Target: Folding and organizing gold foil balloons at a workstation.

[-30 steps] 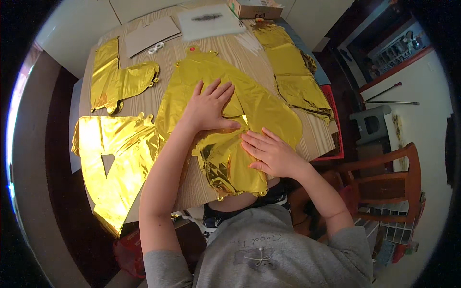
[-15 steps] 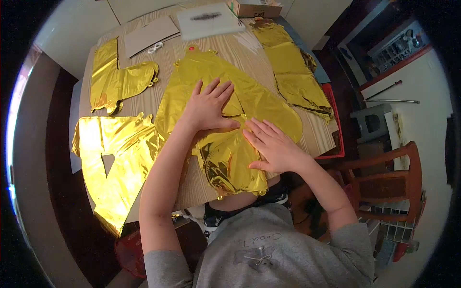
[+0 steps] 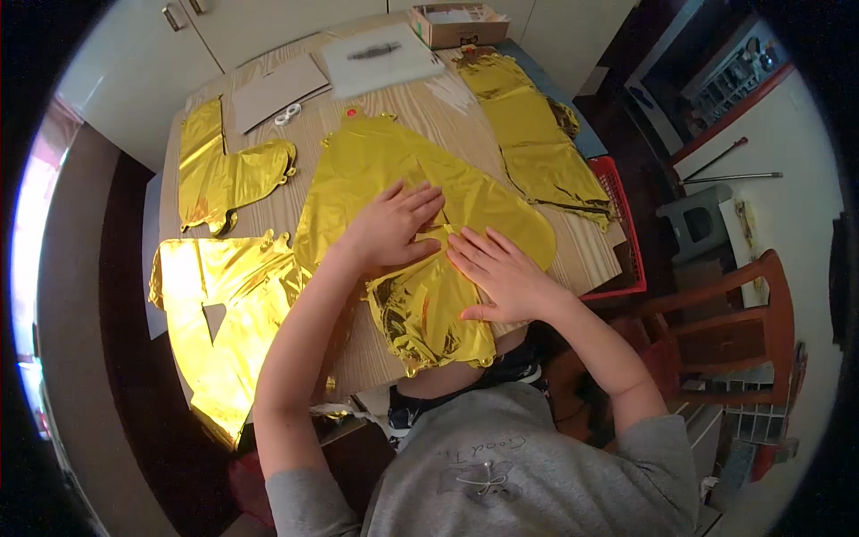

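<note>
A flat gold foil balloon [image 3: 358, 174] lies across the middle of the wooden table, its lower part wrinkled and reaching the near edge. My left hand [image 3: 394, 225] rests palm down on its centre with the fingers stretched out and the thumb pointing right. To the right and slightly nearer, my right hand [image 3: 503, 276] is spread flat on the same balloon, fingertips close to the left thumb. Neither hand grips anything. A red dot marks the balloon's far end. Foil beneath both palms is hidden.
More flat gold foil balloons lie around: one at far left [image 3: 234, 174], a shiny one at near left [image 3: 228, 300] overhanging the edge, one at right [image 3: 546, 139]. Scissors [image 3: 288, 114], grey card [image 3: 279, 91], a white sheet [image 3: 380, 61] and a cardboard box [image 3: 459, 25] sit at the back.
My left hand has slid nearer to me over the foil, its fingers drawn closer together. My right hand stays almost in place. The whole view has shifted slightly.
</note>
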Demonstrator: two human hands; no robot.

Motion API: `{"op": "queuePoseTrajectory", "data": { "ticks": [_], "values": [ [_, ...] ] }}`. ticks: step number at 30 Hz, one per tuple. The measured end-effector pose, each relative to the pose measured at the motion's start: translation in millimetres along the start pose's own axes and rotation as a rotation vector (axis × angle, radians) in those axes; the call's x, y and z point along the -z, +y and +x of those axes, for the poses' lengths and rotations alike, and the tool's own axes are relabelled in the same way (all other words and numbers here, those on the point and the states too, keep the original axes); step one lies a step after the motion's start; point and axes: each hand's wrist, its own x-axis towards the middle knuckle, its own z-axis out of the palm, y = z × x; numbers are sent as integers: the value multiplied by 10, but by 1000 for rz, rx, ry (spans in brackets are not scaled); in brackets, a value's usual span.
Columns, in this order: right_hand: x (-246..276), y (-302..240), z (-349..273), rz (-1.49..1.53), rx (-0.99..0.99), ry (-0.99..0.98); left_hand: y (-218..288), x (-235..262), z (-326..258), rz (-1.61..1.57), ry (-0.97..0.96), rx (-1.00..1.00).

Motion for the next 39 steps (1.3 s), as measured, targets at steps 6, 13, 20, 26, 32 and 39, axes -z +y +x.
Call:
{"op": "queuePoseTrajectory", "data": {
  "ticks": [6,13,20,26,32,39],
  "values": [
    [-22,13,-8,34,-6,12,53,-90,-83,80,27,-71],
    [5,8,-14,42,-16,5,207,-65,-80,153,21,-21],
    [32,-20,-48,-1,1,-9,211,-93,-82,143,25,-16],
    [49,-199,-327,46,34,-20,213,-89,-78,148,26,-18],
    [65,-346,-608,53,53,-10,209,-80,-85,151,20,-16],
    [49,-350,-611,23,161,245,203,-82,-89,158,24,-20]
  ]
}}
